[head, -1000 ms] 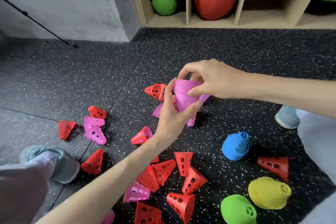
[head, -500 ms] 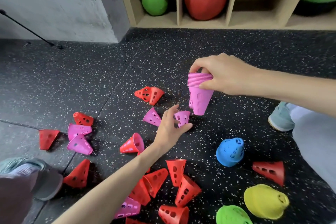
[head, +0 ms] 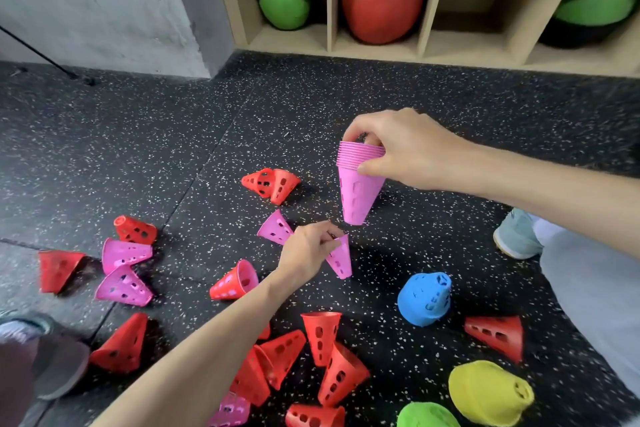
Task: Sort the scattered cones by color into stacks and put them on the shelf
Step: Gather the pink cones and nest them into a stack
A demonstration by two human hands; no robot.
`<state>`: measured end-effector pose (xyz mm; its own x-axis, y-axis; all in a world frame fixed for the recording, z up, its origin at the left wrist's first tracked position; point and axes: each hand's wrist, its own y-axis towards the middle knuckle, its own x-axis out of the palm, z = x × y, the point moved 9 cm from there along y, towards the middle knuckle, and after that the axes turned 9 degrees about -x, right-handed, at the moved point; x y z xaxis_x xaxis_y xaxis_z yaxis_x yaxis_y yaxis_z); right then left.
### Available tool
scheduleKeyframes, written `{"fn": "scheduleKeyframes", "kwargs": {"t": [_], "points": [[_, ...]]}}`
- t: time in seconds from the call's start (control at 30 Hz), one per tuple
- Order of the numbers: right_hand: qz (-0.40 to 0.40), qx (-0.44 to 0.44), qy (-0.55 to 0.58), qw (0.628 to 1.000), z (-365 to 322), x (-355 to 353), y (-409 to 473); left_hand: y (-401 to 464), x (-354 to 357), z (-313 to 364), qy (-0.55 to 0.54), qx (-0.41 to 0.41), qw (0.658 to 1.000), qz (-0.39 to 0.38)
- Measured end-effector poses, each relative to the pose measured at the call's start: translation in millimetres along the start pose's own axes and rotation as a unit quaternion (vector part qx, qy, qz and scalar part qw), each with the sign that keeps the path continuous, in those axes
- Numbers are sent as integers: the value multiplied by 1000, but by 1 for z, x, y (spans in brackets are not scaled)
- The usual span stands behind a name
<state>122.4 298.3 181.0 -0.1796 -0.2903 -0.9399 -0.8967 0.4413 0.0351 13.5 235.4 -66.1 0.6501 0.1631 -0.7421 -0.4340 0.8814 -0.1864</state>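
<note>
The pink stack [head: 358, 180], our chosen landmark, hangs above the speckled floor [head: 138, 135], narrow end down, and we see the right hand [head: 403, 149] curled over its wide rim, thumb on the near side and fingers on the far side, holding it firmly. Just below and nearer to us than the stack, the left hand [head: 306, 251] pinches a single pink cone [head: 340, 258] by its rim, tip downward; whether that cone rests on the floor or is already lifted we cannot tell. A second loose pink cone [head: 275, 227] lies to the left of the stack, beside the left hand, and two more pink cones [head: 123, 270] lie far to the left, with another pink cone [head: 230, 411] at the lower edge. Red cones [head: 322, 364] remain scattered all around, none of them gathered. To the right and nearer than the stack stand the blue stack [head: 425, 298], the yellow stack [head: 490, 392] and the green stack [head: 427, 416], apparently finished but on the floor. Beyond the stack, the shelf [head: 433, 0] holds only balls; one bay is free. We judge the task roughly midway: pink nearly collected, red unstarted, shelving not begun.
</note>
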Motion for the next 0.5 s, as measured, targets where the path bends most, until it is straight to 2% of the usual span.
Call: {"fn": "scheduleKeyframes", "kwargs": {"t": [0.13, 0.23, 0.33, 0.5], "points": [[8, 6, -6, 1000, -3, 4, 6, -9, -28, 15, -49, 34, 998, -6], [50, 24, -4, 998, 0, -6, 11, -23, -61, 37, -74, 68, 995, 7], [96, 38, 26, 994, 4, -23, 13, -47, -93, 63, -78, 113, 990, 21], [114, 17, 83, 990, -5, -29, 14, -83, -141, 86, -70, 173, 982, 21]]}}
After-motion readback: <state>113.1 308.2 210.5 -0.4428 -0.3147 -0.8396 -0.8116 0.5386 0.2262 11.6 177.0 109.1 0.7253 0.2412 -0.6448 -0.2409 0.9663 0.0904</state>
